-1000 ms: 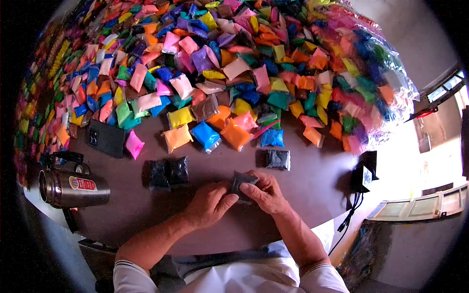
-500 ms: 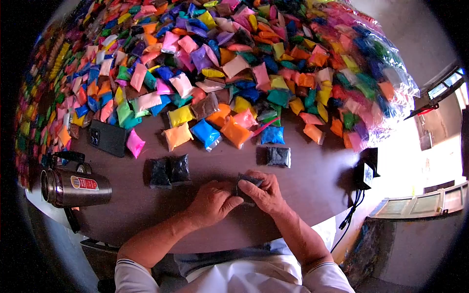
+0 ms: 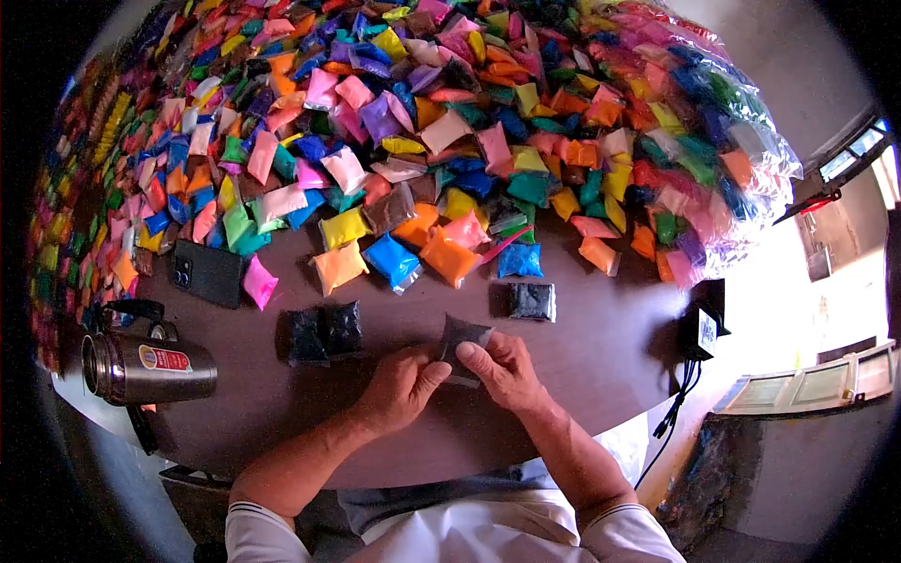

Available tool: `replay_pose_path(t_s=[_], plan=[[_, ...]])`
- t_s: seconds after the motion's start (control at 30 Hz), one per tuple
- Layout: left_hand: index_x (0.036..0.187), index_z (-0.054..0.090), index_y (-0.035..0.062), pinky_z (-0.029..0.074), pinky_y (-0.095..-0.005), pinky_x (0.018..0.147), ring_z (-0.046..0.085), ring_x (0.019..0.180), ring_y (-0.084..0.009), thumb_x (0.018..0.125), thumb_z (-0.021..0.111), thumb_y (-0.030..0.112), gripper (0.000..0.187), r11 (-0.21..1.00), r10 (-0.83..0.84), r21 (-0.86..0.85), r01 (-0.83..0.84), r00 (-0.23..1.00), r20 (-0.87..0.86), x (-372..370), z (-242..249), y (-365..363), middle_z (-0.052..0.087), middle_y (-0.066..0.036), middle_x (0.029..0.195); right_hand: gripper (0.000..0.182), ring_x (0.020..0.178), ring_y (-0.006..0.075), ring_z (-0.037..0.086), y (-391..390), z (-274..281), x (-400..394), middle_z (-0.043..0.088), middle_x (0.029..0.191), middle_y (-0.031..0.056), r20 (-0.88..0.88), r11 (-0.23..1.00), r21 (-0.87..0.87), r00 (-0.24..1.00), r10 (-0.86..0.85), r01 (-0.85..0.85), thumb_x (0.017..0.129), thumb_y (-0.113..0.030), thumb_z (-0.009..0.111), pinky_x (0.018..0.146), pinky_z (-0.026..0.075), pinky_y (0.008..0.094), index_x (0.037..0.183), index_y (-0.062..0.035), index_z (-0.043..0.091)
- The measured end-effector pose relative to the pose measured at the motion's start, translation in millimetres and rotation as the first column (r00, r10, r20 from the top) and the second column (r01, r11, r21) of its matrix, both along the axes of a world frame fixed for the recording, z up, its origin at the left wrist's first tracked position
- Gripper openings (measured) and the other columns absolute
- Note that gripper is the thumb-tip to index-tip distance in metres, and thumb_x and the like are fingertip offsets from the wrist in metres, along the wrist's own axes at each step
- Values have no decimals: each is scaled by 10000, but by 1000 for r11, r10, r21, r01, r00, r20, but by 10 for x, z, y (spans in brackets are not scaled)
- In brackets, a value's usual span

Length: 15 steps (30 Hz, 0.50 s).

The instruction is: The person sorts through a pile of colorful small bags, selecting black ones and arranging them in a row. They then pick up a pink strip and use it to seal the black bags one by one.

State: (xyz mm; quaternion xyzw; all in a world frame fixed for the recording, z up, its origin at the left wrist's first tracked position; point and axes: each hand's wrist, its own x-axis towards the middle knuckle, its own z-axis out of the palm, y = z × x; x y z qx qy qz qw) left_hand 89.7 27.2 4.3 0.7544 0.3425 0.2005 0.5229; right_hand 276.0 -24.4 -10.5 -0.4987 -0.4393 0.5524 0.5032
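Note:
My right hand pinches a small dark packet between its thumb, which lies on the front, and the fingers behind. At the packet's left edge, my left hand is closed on it with thumb and curled fingers; part of that grip is hidden. Two black packets lie side by side on the table to the left of my hands. Another black packet in clear plastic rests beyond my right hand.
A large heap of colourful packets covers the far side of the brown table. A dark phone and a steel flask are on the left. A black device with cables stands at the right edge.
The dark packet in my hands now shows more of its face and sticks up above the right thumb. My right fingers have shifted from its top toward its right side.

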Motion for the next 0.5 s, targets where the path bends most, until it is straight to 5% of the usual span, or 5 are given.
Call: replay_pose_path(t_s=[0.23, 0.33, 0.43, 0.5], plan=[[997, 587, 10, 483, -429, 707, 612, 802, -363, 979, 498, 306, 310, 991, -38, 128, 49, 996, -87, 7, -40, -11, 617, -175, 844, 295, 685, 51, 474, -39, 20, 49, 539, 733, -52, 32, 998, -60, 999, 30, -28, 945, -300, 614, 573, 393, 226, 866, -16, 603], [982, 582, 12, 476, -443, 703, 599, 805, -385, 975, 496, 325, 324, 1000, 6, -9, -6, 1000, 24, 26, -50, -5, 609, -183, 839, 288, 698, 48, 474, -31, 20, -24, 543, 755, -47, -60, 995, 80, 997, -49, 54, 953, -291, 602, 576, 391, 222, 858, -19, 597], [956, 586, 11, 471, -446, 704, 597, 794, -385, 976, 490, 343, 347, 994, 1, 112, -9, 998, 67, 46, -30, -5, 609, -179, 826, 288, 701, 46, 464, -14, 102, -40, 534, 760, -46, -35, 994, 16, 994, -108, 109, 960, -280, 590, 573, 381, 222, 842, -17, 583], [932, 598, 16, 465, -447, 700, 593, 777, -387, 974, 488, 355, 358, 977, -75, 196, 84, 996, -51, 30, 32, 8, 608, -176, 800, 289, 696, 45, 457, -20, 82, -6, 527, 752, -47, -9, 996, 7, 996, -88, 88, 962, -277, 586, 570, 378, 222, 834, -18, 578]])
